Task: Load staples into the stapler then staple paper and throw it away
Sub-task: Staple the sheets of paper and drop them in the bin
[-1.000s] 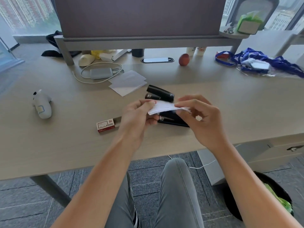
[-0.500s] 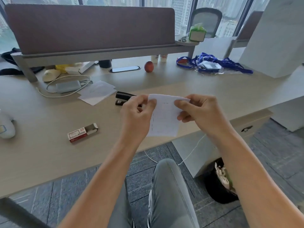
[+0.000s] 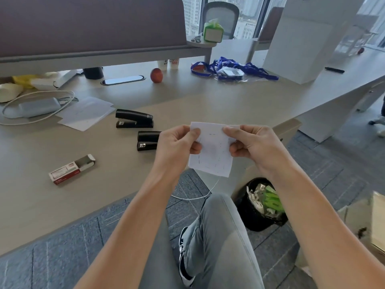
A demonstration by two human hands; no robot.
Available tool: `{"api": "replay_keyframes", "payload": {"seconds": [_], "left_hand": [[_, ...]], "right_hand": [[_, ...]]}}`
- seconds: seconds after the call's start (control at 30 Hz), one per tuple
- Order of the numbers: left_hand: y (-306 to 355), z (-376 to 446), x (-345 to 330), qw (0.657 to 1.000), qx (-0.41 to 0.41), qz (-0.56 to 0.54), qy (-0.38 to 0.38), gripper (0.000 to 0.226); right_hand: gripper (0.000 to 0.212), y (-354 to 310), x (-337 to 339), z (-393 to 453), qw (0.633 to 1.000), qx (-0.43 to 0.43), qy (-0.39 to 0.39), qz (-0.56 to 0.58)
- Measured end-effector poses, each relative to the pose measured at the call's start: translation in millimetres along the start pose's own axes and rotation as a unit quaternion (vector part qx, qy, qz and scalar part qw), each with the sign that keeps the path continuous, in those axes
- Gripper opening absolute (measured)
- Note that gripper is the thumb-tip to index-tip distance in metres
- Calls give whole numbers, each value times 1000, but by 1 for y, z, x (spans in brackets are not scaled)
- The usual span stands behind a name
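Observation:
A small white sheet of paper [image 3: 214, 151] with several staples in it hangs upright in front of me, just off the desk's front edge. My left hand [image 3: 177, 144] pinches its upper left corner and my right hand [image 3: 250, 142] pinches its upper right corner. Two black staplers lie on the desk: one [image 3: 134, 121] further back, the other [image 3: 148, 140] just left of my left hand, partly hidden by it. An open red-and-white staple box [image 3: 71, 168] lies near the desk's front left. A black waste bin [image 3: 262, 205] with rubbish stands on the floor below my right forearm.
Loose white sheets [image 3: 87, 113], a grey charger with cable [image 3: 37, 107], a red apple [image 3: 156, 75] and blue lanyards [image 3: 231, 68] lie on the desk [image 3: 208, 101]. A divider screen [image 3: 91, 28] stands behind. My knee [image 3: 216, 236] is under my arms.
The paper has gone from folded flat over the stapler to held upright and open. My view has swung right, so the bin and both staplers show more fully.

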State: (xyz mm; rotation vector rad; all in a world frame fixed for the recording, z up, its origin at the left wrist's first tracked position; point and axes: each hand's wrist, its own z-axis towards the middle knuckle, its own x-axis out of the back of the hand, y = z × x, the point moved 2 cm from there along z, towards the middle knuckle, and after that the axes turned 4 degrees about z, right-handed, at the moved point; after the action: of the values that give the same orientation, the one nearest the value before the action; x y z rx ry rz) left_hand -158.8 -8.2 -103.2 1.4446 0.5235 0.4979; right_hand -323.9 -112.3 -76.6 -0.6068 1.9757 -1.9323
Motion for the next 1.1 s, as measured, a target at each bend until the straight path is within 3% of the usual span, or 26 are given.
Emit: {"api": "replay_keyframes", "payload": {"seconds": [0.13,0.27,0.37,0.5,0.67,0.77,0.87,0.93,1.1], "left_hand": [[-5,-3,-18,998,18,-49,-15,18],[-15,-5,-43,992,65,-110,-9,29],[-28,-9,-70,976,145,-162,-22,24],[-41,-20,-114,928,272,-226,-121,29],[-59,-34,-180,953,234,-76,-179,16],[-75,-40,-217,959,213,-13,-186,21],[-95,-43,-246,967,173,28,-186,24],[-107,-42,-260,971,137,67,-183,22],[-154,-28,-284,959,105,179,-193,19]], "right_hand": [[26,7,17,-11,998,21,61,-8],[19,15,40,-21,992,66,106,-23],[13,26,60,-33,986,103,118,-50],[16,46,93,-52,979,129,117,-108],[26,85,148,-75,961,118,192,-158],[43,113,184,-82,956,23,275,-103],[21,145,212,-80,955,-106,277,-6],[5,160,222,-78,953,-134,270,9],[10,203,237,-57,940,-155,302,30]]}}
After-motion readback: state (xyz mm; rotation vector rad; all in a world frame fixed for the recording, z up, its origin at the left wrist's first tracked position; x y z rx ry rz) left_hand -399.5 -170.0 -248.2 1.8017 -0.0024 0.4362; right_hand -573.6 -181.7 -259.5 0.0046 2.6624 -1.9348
